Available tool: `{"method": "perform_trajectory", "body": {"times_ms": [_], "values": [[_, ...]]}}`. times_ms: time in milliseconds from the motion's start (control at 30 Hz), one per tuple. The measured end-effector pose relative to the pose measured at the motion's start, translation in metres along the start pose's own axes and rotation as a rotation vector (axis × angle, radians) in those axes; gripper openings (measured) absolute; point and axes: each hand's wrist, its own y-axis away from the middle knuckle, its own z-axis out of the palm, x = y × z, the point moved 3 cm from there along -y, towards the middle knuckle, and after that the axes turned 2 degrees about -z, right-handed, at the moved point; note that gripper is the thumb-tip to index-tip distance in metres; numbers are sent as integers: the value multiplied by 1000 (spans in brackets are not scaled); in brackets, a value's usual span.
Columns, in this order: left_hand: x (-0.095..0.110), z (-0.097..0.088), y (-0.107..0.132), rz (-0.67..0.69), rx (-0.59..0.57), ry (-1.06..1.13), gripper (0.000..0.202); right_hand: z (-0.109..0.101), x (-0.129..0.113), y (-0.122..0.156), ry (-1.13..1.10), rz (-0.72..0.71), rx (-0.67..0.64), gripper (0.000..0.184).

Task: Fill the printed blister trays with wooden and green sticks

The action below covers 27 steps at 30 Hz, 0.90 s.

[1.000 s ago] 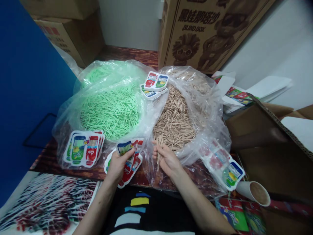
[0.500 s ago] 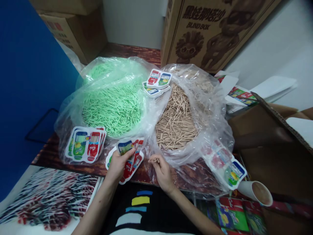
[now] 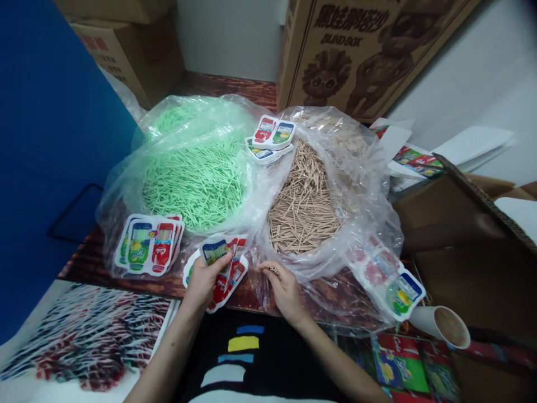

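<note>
Here, left hand [image 3: 204, 280] gripping white-edged printed cards [image 3: 221, 292], right hand [image 3: 286, 292] pinching thin tan sticks [image 3: 272, 269]

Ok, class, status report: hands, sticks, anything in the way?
Left hand gripping fanned Cola-printed cards. Right hand pinching brown stick bundle, ends showing. Clear plastic bag just beyond right hand, possibly in the way.

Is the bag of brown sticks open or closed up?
Open: the bag has its clear plastic spread apart, leaving the brown sticks bare in its mouth, just beyond the right hand.
</note>
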Motion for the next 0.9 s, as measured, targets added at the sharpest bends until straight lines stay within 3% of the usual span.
{"method": "perform_trajectory", "body": {"times_ms": [267,400,600,900], "values": [[9,11,0,7,-45,-3,34,-29,-35,-36,-61,-75,45,14],[14,15,0,27,-67,-45,38,-38,-37,-49,-66,-72,46,14],[20,26,-4,59,-50,-168,27,-44,-39,-59,-47,-68,44,14],[28,43,-11,80,-131,-219,26,-47,-41,-69,-48,-74,18,15]]}}
